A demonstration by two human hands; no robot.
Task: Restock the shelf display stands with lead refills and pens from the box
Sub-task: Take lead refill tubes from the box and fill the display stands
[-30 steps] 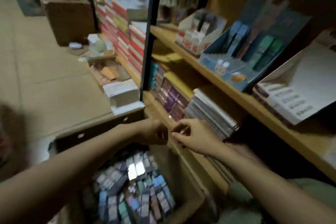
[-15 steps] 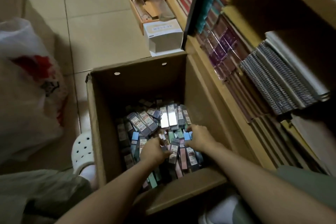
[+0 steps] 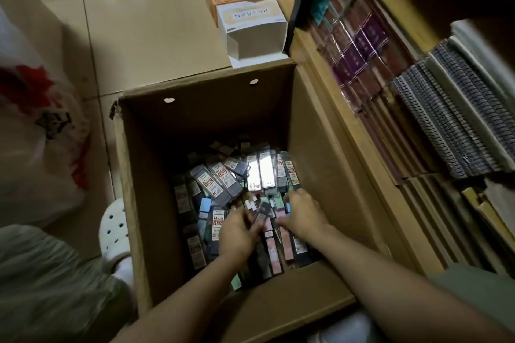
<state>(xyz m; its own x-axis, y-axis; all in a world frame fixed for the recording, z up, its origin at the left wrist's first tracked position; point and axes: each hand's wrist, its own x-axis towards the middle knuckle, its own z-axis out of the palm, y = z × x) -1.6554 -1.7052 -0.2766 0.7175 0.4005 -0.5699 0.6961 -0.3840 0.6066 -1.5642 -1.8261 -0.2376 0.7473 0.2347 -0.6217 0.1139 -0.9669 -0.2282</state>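
Head view: left grip now pinches refill pack; right grip stays spread on packs.

I am reading "110" in bold on the orange label of a grey refill pack lying near the top of the heap in the cardboard box, and "0.7" is showing above a similar orange label on another pack just beside my left hand. A white carton on the floor beyond the box is carrying a line of printed characters, upside down to me and too blurred to make out.
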